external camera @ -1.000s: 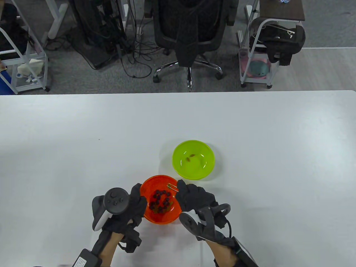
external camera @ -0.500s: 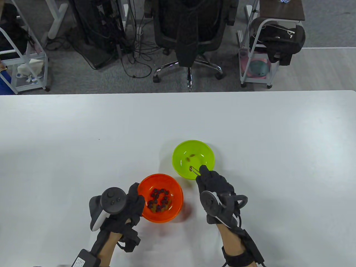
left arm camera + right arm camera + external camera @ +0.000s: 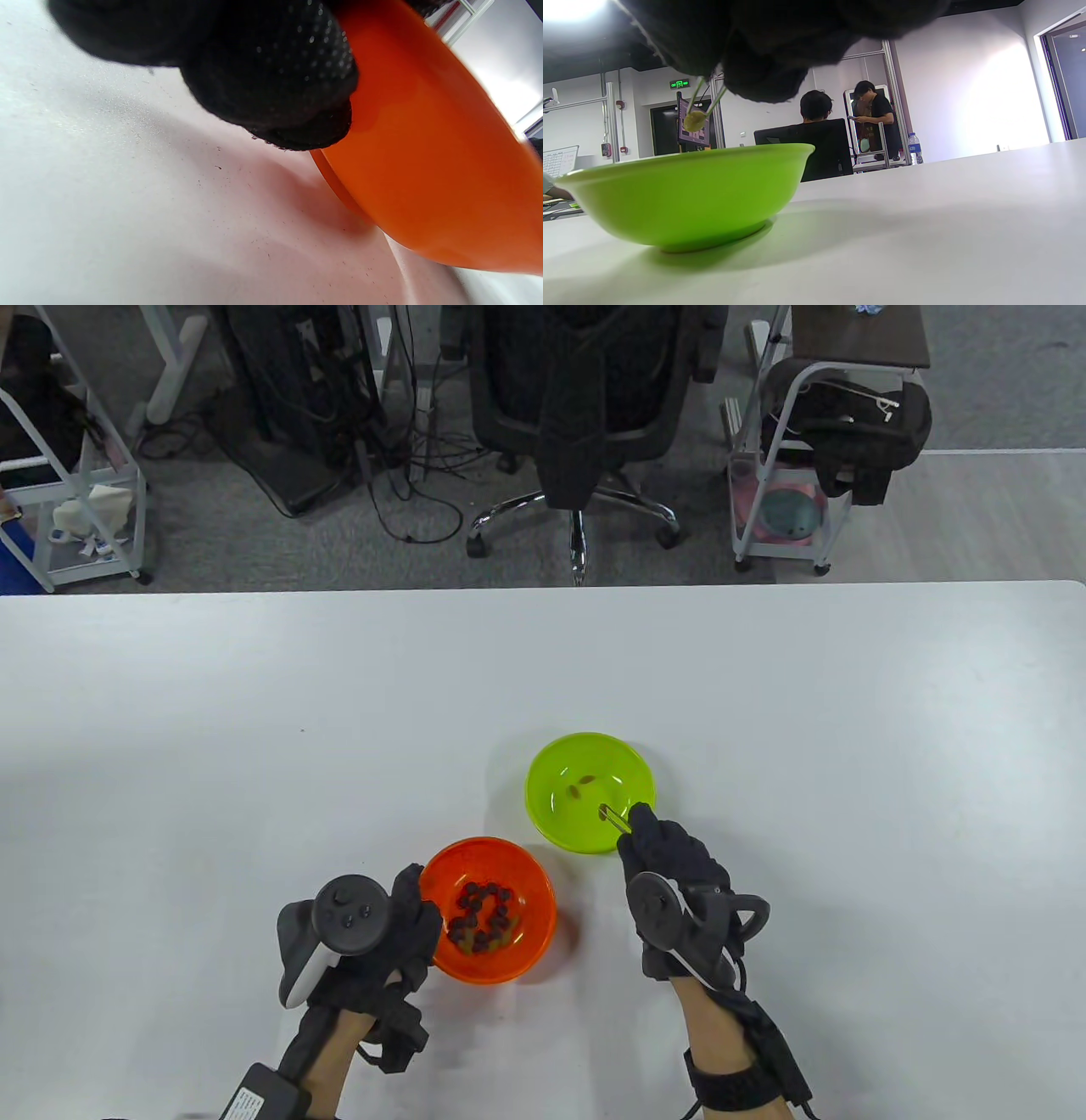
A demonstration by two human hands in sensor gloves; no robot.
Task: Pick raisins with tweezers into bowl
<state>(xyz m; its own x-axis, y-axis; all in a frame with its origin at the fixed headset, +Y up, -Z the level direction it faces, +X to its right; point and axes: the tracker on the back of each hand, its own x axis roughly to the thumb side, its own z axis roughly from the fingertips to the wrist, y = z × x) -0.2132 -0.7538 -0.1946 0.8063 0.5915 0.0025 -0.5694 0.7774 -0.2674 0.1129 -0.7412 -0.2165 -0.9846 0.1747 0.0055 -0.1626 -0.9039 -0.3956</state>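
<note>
The orange bowl [image 3: 534, 899] near the front holds several dark raisins [image 3: 484, 916]. My left hand [image 3: 407, 925] holds the bowl's left side; its fingers [image 3: 271, 72] press the orange wall [image 3: 424, 148] in the left wrist view. The green bowl [image 3: 551, 823] behind it holds two raisins [image 3: 581, 786]. My right hand [image 3: 670, 857] grips thin tweezers [image 3: 612, 818] whose tips hang over the green bowl's right half. In the right wrist view the tweezers [image 3: 710, 101] pinch a yellowish raisin [image 3: 694, 120] just above the green bowl's rim [image 3: 683, 163].
The white table [image 3: 848, 712] spreads wide around both bowls. Beyond its far edge stand an office chair [image 3: 585, 415], cables and wire carts [image 3: 789, 492]. People and a water bottle [image 3: 915, 148] show far off in the right wrist view.
My right hand carried the tweezers from the orange bowl up and right to the green bowl, then a little further right over it. The left hand stayed on the orange bowl, which shifted slightly.
</note>
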